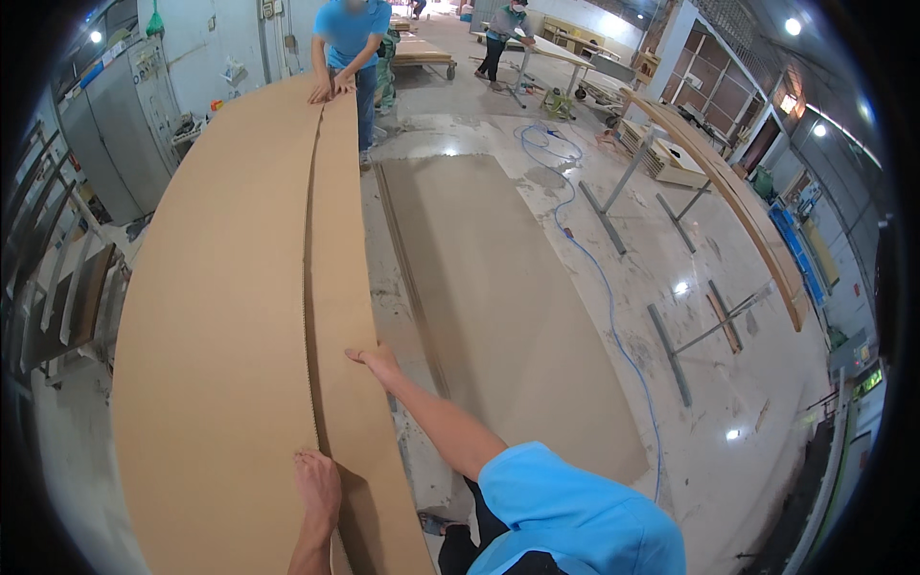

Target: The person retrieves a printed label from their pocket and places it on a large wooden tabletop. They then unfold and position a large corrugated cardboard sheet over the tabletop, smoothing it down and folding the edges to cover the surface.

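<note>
A long brown cardboard sheet (220,287) stretches away from me, waist-high. Along its right side a jagged edge runs lengthwise, with a dark gap between it and a narrower cardboard strip (340,259). My left hand (319,482) has its fingers curled over the sheet's jagged edge close to me. Farther along, my right hand (376,364) holds the strip's outer edge, thumb on top and the other fingers hidden below. At the far end a person in a blue shirt (347,34) has both hands (332,88) on the cardboard by the gap.
Another large brown sheet (498,287) lies on the floor to my right. Beyond it are a blue hose (613,316), metal trestle legs (671,355) and a long wooden board (738,211). Grey cabinets (120,134) stand left; another person (503,38) works at a far table.
</note>
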`<state>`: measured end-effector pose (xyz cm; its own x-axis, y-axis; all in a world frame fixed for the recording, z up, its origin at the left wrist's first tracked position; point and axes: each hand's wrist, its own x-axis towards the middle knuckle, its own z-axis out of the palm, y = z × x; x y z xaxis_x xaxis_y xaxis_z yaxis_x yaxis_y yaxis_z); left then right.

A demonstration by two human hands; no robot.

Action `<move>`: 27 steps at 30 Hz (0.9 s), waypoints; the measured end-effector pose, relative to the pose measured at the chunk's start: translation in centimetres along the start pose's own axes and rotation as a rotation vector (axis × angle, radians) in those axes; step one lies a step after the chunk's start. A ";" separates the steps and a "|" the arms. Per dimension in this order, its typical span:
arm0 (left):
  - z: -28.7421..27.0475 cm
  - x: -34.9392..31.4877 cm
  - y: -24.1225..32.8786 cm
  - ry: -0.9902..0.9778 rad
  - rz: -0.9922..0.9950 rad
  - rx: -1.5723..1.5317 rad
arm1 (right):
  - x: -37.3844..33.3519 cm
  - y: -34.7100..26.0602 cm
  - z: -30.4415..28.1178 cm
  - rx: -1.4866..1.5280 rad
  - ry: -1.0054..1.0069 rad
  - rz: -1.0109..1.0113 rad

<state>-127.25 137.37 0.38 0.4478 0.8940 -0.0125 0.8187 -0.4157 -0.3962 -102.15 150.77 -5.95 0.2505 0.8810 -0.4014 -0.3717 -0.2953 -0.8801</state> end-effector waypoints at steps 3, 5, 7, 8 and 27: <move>0.3 -0.3 0.7 0.038 -0.084 -0.088 | 0.1 0.0 0.0 -0.011 0.018 0.027; 0.2 -0.8 0.7 -0.019 -0.267 -0.510 | 0.2 0.1 0.2 -0.049 0.090 0.073; -0.1 -1.3 0.5 -0.014 -0.310 -0.583 | 0.4 0.3 0.3 -0.066 0.111 -0.007; -0.3 -1.5 0.4 -0.065 -0.370 -0.588 | 0.5 0.3 0.4 -0.096 0.149 -0.001; -0.1 -6.1 1.2 0.139 -0.189 -0.709 | -22.6 8.6 1.1 -0.401 0.218 -0.218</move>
<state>-128.92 131.40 0.04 0.2791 0.9511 0.1319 0.9007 -0.3070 0.3073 -111.98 128.75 -4.16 0.4811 0.8527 -0.2036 0.0720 -0.2698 -0.9602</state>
